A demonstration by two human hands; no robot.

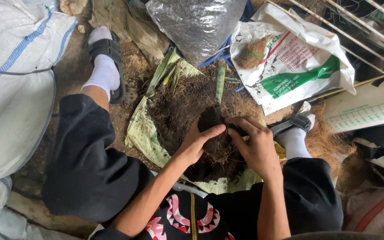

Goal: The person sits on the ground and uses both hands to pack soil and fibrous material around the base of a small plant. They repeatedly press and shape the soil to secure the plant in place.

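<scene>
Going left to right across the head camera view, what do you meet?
White woven sack → black sandal on a white sock → left hand → clump of soil and roots → right hand → white and green printed bag → white sheet with a green grid.

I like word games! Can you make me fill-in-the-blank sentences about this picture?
1. Both hands, left hand and right hand, hold a clump of roots and ____.
2. The socks are ____ in colour.
3. The sandals are ____.
4. Soil lies on a pale ____ sack.

Missing words: soil, white, black, green
</scene>
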